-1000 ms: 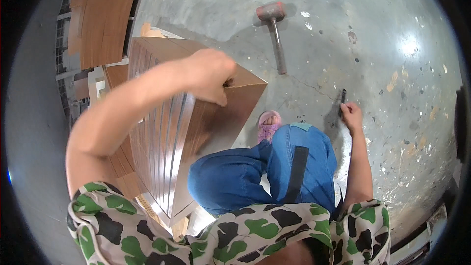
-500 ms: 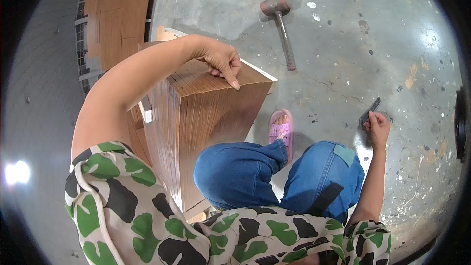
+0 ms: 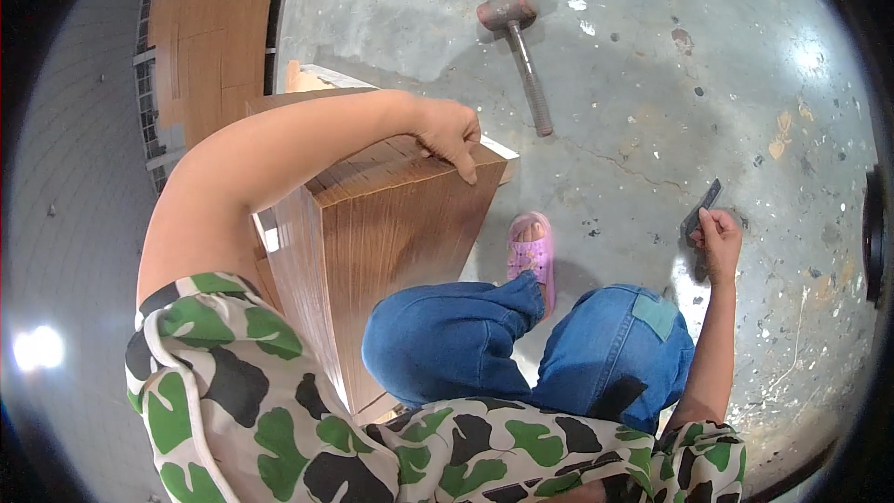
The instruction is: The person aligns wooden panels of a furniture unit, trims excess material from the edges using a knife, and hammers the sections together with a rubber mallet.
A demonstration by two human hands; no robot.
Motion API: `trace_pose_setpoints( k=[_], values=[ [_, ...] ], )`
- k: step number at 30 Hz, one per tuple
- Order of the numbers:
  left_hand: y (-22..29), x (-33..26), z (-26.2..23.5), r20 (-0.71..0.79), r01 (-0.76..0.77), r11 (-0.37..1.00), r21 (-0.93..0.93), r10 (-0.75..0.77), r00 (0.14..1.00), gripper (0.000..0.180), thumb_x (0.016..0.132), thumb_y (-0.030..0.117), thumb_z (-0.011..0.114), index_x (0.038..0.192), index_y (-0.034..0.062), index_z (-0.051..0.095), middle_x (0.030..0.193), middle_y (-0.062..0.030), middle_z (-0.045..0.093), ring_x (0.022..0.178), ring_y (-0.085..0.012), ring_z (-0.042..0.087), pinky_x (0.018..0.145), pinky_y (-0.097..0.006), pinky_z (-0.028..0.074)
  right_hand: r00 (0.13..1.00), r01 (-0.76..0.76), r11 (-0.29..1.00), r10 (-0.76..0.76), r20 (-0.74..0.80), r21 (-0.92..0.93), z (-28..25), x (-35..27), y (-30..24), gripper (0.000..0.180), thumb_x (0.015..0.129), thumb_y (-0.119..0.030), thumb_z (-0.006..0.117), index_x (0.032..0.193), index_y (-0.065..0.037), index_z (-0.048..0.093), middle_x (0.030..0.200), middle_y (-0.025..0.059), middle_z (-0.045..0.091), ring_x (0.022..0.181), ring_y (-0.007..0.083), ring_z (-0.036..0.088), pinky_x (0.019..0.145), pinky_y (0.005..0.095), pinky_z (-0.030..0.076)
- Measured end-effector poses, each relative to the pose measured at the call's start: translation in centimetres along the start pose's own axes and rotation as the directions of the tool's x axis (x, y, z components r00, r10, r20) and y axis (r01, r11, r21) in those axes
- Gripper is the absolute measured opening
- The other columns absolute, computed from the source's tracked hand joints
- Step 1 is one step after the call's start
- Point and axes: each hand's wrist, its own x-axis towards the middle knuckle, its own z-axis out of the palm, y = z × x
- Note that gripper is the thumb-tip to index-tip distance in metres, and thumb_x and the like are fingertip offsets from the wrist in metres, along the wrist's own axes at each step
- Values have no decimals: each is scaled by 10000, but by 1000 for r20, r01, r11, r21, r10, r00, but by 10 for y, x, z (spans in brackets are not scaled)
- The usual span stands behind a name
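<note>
A stack of brown wood-grain planks [image 3: 410,233] stands on edge at my left, beside my knee. My left hand [image 3: 452,138] reaches over its top near the right-hand corner. The fingers are curled behind the top edge of the front plank, and one digit points down along its face. How many planks they pinch is hidden. Off to the right, my right hand [image 3: 720,237] holds a black utility knife [image 3: 704,207] low above the floor, its tip pointing away from me.
On the concrete floor [image 3: 615,74] ahead lies a mallet [image 3: 509,9] with a dark, red-edged head. More wood-grain boards [image 3: 219,47] lie at the far left. My foot in a pink slipper [image 3: 532,256] is close to the stack.
My left hand has slid right along the top edge toward the corner. The front of the stack leans slightly nearer to me. My right hand with the knife has hardly moved.
</note>
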Motion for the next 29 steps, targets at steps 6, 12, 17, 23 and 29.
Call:
trace_pose_setpoints(
  k=[6, 12, 17, 23, 29],
  values=[
    [-25, 19, -15, 187, 115, 933, -340, -53, 981, 416, 712, 425, 803, 634, 110, 543, 577, 25, 520, 537, -86, 525, 448, -229, 406, 1000, 3, 1000, -4, -17, -21, 1, -1, -1, 186, 879, -215, 664, 836, -38, 631, 678, -14, 593, 561, 74, 568, 495, 200, 412],
    [-23, 29, -11, 132, 165, 957, -237, -137, 982, 474, 665, 478, 819, 625, 109, 523, 545, 23, 489, 472, -90, 484, 418, -234, 376, 1000, 15, 999, -16, -27, -36, 0, -1, 1, 179, 879, -205, 662, 842, -33, 633, 658, -9, 589, 555, 74, 566, 484, 204, 401],
    [-2, 45, -3, 96, 177, 980, -90, -168, 981, 511, 651, 523, 801, 601, 112, 503, 516, 14, 468, 420, -113, 465, 391, -250, 362, 1000, 6, 1000, -7, -30, -17, 2, -4, -5, 188, 881, -209, 659, 815, -35, 632, 645, -10, 588, 550, 76, 569, 491, 204, 402],
    [-10, 70, -5, 190, 169, 972, -166, -137, 972, 514, 674, 527, 776, 579, 107, 494, 523, 6, 490, 424, -120, 484, 388, -262, 372, 1000, 14, 1000, -14, -28, -20, 4, -5, -10, 185, 884, -205, 654, 803, -41, 632, 646, -8, 593, 567, 77, 582, 499, 200, 412],
    [-14, 73, -5, 183, 198, 955, -220, -158, 970, 512, 689, 534, 773, 584, 107, 511, 524, 1, 502, 430, -127, 499, 396, -255, 396, 1000, 25, 1000, -25, -2, -14, -1, -3, -4, 178, 885, -205, 654, 823, -39, 636, 656, 1, 604, 572, 80, 586, 502, 206, 420]
  ],
)
